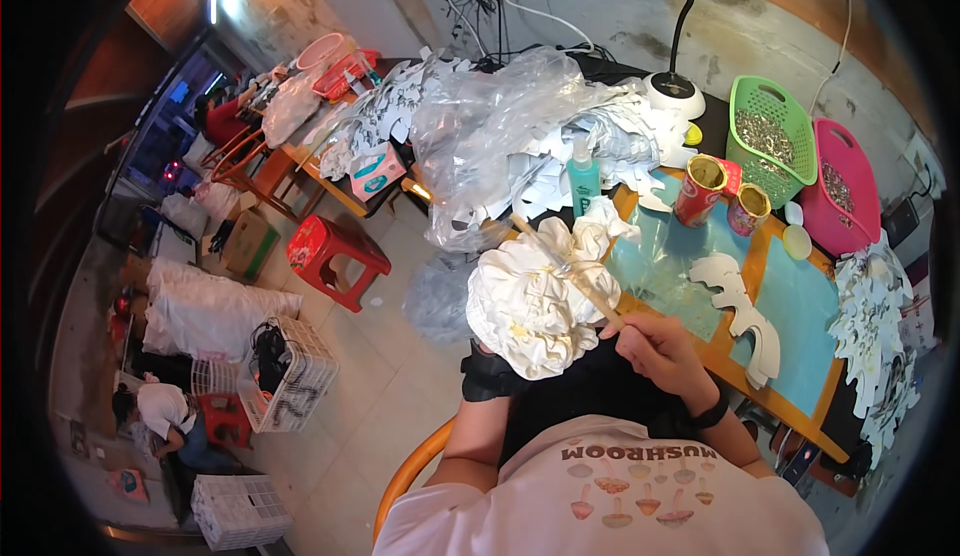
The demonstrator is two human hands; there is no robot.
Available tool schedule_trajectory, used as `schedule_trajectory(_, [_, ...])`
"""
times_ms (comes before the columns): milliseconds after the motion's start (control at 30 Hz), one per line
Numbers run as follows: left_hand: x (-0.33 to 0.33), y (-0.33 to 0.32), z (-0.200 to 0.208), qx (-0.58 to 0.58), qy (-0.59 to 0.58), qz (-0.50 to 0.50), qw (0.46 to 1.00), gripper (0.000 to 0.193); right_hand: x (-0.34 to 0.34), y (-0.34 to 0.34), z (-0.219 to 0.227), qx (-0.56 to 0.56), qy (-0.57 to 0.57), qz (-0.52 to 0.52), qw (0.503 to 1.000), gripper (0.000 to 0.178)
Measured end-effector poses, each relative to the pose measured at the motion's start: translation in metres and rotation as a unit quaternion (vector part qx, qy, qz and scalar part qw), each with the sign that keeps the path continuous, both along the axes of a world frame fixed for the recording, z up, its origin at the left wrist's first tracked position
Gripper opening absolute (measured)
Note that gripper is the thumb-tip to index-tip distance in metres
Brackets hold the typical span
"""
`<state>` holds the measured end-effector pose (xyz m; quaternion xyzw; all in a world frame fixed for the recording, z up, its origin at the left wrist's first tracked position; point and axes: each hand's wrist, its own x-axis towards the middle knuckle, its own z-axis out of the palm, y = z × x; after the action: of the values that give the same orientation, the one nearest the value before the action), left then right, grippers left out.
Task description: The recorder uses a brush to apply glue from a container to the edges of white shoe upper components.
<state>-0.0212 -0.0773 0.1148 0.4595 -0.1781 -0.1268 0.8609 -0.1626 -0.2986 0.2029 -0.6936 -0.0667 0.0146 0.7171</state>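
Observation:
A white, ruffled bundle of fabric-like folds (540, 301) with yellowish smears is held up in front of my body, by the table's near left edge. My left hand (481, 347) supports it from below; the bundle covers its fingers, and only a bit near the black wristband shows. In my right hand (655, 348) is a brush with a pale wooden handle (598, 301), gripped between thumb and fingers. The brush lies slantwise across the top of the bundle, its far end reaching the folds. Curved white cut-out pieces (738, 316) rest on the table to the right.
Open cans (701, 192) and a green bottle (583, 178) stand on the table (795, 301). Green (745, 146) and pink baskets (835, 226) hold small bits. Clear plastic bags (470, 126) and white scraps pile up behind. A red stool (335, 256) stands left; a person crouches farther off.

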Motion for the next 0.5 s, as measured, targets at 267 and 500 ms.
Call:
schedule_trajectory(267, [-0.014, -0.017, 0.057, 0.001, -0.068, 0.036, 0.997, 0.031, 0.001, 0.012, -0.01, 0.053, 0.066, 0.065, 0.994, 0.032])
schedule_trajectory(500, [-0.016, -0.026, 0.051, 0.045, -0.089, 0.04, 0.994, 0.033, -0.003, 0.011, -0.007, 0.116, 0.083, -0.018, 0.99, 0.032])
